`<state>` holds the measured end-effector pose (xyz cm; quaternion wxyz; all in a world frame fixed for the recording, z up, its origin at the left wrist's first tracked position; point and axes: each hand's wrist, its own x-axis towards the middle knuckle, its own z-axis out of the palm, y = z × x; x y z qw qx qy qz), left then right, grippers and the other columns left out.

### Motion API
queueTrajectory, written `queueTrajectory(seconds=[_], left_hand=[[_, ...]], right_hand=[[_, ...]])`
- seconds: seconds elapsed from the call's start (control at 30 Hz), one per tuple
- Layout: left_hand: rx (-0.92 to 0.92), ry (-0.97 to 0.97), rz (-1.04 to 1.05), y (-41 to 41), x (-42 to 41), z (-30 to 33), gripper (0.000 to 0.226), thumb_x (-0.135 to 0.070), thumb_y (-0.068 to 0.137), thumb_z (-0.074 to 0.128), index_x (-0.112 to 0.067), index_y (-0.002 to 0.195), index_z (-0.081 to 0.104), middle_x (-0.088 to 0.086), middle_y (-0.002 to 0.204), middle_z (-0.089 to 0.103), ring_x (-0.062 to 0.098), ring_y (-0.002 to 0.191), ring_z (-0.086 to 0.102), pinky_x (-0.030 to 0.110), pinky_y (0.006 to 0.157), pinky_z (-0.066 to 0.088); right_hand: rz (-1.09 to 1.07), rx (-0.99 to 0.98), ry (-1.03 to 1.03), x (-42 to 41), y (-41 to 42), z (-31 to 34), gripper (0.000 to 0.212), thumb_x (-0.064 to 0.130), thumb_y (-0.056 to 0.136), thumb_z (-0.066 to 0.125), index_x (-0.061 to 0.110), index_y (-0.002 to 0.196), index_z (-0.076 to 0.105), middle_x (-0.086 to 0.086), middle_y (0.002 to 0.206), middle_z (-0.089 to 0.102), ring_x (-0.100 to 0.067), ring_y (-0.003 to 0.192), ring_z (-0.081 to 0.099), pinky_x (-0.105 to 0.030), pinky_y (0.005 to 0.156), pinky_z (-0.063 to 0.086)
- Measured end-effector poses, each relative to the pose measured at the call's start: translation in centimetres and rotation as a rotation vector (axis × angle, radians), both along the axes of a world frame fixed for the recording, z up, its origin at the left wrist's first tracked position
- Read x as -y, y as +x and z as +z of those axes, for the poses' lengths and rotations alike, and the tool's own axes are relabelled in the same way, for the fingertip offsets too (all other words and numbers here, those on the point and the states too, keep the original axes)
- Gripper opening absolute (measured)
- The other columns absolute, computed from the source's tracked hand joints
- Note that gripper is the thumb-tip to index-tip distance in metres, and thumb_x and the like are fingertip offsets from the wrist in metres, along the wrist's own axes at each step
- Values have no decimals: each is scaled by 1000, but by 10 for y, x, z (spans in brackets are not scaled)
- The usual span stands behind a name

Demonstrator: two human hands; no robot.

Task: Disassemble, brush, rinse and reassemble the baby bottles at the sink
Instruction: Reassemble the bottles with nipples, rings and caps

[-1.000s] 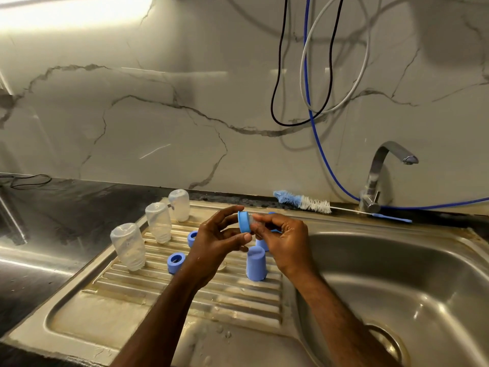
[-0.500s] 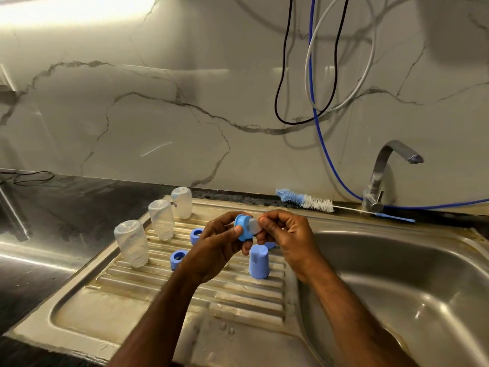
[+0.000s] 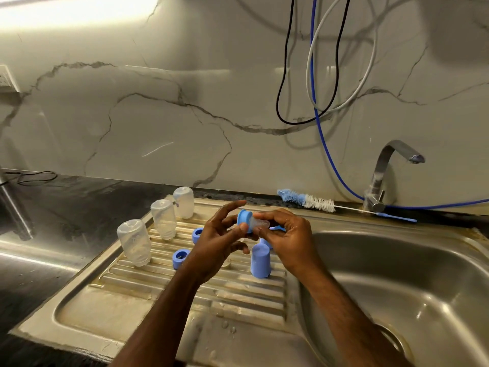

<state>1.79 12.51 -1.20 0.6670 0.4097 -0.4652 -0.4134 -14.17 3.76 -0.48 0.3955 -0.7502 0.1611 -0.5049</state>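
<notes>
A blue collar ring (image 3: pixel 244 221) with a clear teat (image 3: pixel 260 223) seated in it is held above the ribbed drainboard (image 3: pixel 238 290), between both hands. The ring is pinched by the thumb and curled fingers of the left hand (image 3: pixel 219 245), its index finger extended; the teat is grasped by the fingertips of the right hand (image 3: pixel 287 241). Three clear bottles (image 3: pixel 135 242) are stood upside down on the drainboard, beside two blue rings (image 3: pixel 180 258) and a blue cap (image 3: pixel 260 260). A bottle brush (image 3: pixel 307 200) is laid behind the sink (image 3: pixel 423 287), near the tap (image 3: pixel 383 176).
</notes>
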Motion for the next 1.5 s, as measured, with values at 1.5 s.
queueTrajectory(seconds=[1.5], left_hand=[[1078, 244, 972, 128, 46, 79, 24, -38, 85, 79, -17, 95, 71, 0, 85, 70, 17, 76, 65, 28, 68, 50]], right_hand=[[-108, -173, 58, 3, 36, 5, 43, 19, 74, 88, 26, 112, 70, 18, 103, 68, -2, 94, 63, -5, 76, 46]])
